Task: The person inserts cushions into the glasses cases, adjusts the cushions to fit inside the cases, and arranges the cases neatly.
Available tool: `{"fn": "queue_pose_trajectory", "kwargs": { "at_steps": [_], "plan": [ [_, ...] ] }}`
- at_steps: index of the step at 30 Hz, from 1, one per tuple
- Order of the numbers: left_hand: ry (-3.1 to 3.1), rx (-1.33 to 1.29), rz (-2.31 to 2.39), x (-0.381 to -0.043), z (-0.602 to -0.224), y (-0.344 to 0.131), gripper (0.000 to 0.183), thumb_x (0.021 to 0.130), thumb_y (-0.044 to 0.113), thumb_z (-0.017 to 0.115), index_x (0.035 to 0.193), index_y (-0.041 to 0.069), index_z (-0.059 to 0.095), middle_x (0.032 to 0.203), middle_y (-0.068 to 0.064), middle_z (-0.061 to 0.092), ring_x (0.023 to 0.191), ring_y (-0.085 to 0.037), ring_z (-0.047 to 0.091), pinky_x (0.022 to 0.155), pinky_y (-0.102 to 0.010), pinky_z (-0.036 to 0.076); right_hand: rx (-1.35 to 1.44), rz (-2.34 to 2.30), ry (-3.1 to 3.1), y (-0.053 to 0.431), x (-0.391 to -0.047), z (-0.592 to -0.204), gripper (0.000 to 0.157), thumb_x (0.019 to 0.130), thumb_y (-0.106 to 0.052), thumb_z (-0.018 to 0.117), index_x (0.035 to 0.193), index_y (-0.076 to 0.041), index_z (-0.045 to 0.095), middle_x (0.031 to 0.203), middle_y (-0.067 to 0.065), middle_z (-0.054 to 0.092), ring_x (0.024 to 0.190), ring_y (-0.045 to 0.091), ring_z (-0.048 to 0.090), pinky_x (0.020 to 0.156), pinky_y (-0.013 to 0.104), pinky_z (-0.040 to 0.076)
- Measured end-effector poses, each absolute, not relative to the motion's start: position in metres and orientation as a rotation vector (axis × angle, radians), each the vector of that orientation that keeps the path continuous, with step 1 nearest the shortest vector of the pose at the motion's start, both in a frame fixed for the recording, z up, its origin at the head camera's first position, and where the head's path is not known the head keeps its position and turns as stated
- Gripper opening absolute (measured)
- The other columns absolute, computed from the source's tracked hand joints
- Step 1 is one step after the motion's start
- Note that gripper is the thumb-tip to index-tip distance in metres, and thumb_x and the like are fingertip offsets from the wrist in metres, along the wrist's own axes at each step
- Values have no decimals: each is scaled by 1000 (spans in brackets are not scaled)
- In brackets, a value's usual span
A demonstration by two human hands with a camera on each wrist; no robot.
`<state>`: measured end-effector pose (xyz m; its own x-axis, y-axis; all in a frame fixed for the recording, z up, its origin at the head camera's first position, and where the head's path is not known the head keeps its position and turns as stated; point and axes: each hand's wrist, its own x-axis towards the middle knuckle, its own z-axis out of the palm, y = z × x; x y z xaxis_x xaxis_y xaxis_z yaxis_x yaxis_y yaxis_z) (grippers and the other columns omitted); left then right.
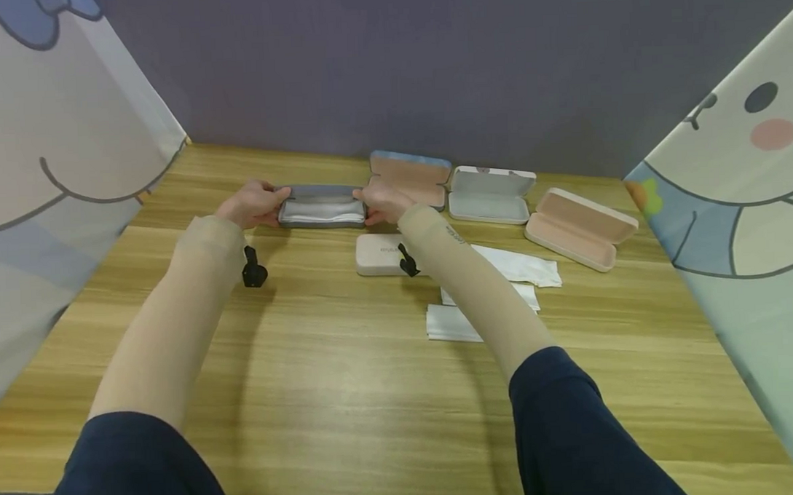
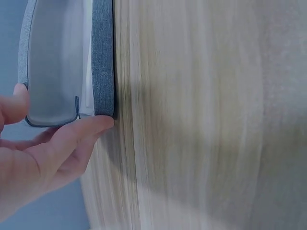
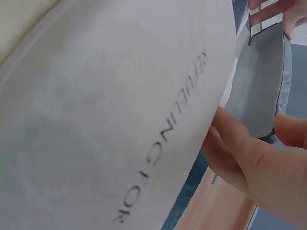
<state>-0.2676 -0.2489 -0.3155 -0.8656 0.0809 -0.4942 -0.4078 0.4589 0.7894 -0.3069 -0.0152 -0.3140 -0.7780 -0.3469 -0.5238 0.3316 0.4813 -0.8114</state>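
In the head view, I see the left hand (image 1: 252,204) and right hand (image 1: 384,199) each gripping an end of the gray case (image 1: 323,224), probably to steady its raised lid (image 1: 322,191); folded cloth (image 1: 323,209) lies inside. Just past the right fingers stands a blue-edged case (image 1: 410,171); just nearer me, a closed white case (image 1: 377,255). I judge room tight there, wider left of the left fingers.

In the left wrist view, thumb meets lid edge, fingertip the base corner.

In the right wrist view, thumb touches the lid corner; the white case masks some fingertips.
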Motion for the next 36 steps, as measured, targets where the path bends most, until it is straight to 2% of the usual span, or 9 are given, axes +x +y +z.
{"fn": "queue_pose_trajectory", "kwargs": {
  "at_steps": [3,7,11,18,21,27,29,32,36],
  "plan": [
    [2250,-287,1390,-266,-315,-246,75,103,36,31,150,-6,-10,153,-29,22,123,-29,47,110,-45,39,-34,-1297,2109,-16,-308,-316,51,103,-21,40,148,-9,18,152,12,25,109,23,51,99,31,50],
    [2258,-310,1374,-263,-315,-244,75,103,35,32,150,-6,-10,153,-28,22,127,-29,46,110,-43,39,-61,-1243,2165,-16,-311,-320,15,103,-21,42,99,-7,39,101,7,41,65,12,32,92,30,54],
    [2283,-311,1353,-261,-316,-244,74,103,32,33,149,-7,-10,153,-29,21,129,-29,44,110,-40,39,-55,-1201,2194,-15,-311,-322,34,102,-22,45,73,-14,29,79,-1,29,59,8,28,91,29,54],
    [2300,-312,1361,-259,-317,-243,72,103,27,35,149,-10,-7,154,-31,17,117,-23,47,92,-26,48,-81,-1203,2228,-15,-309,-325,49,100,-18,49,58,-14,23,47,-3,18,36,9,16,92,31,54],
    [2312,-318,1348,-258,-317,-242,72,103,27,37,150,-9,-5,155,-30,15,116,-23,45,97,-31,46,-88,-1215,2230,-14,-306,-325,44,100,-17,49,64,-14,23,57,-3,25,38,8,19,93,30,53],
    [2323,-334,1337,-255,-321,-242,72,102,26,43,151,-5,1,159,-25,6,134,-38,37,114,-47,33,-105,-1203,2254,-12,-301,-328,16,99,-15,51,99,-7,36,122,9,41,52,7,29,96,30,51],
    [2318,-330,1364,-254,-323,-242,71,101,23,45,151,-5,3,159,-25,6,136,-40,34,114,-47,33,-112,-1197,2280,-12,-300,-329,22,98,-13,52,113,-3,40,133,13,38,56,7,33,93,28,51],
    [2319,-330,1404,-251,-325,-241,69,101,18,46,151,-6,4,158,-26,6,137,-42,33,114,-45,33,-114,-1143,2337,-14,-298,-330,40,97,-13,54,132,1,41,113,8,47,56,8,36,81,24,49],
    [2380,-328,1430,-248,-328,-237,66,99,10,48,149,-10,9,155,-30,13,135,-43,35,112,-47,35,-118,-1044,2422,-17,-296,-330,41,96,-15,58,131,1,47,91,1,44,63,11,39,65,22,40]
  ]
}}
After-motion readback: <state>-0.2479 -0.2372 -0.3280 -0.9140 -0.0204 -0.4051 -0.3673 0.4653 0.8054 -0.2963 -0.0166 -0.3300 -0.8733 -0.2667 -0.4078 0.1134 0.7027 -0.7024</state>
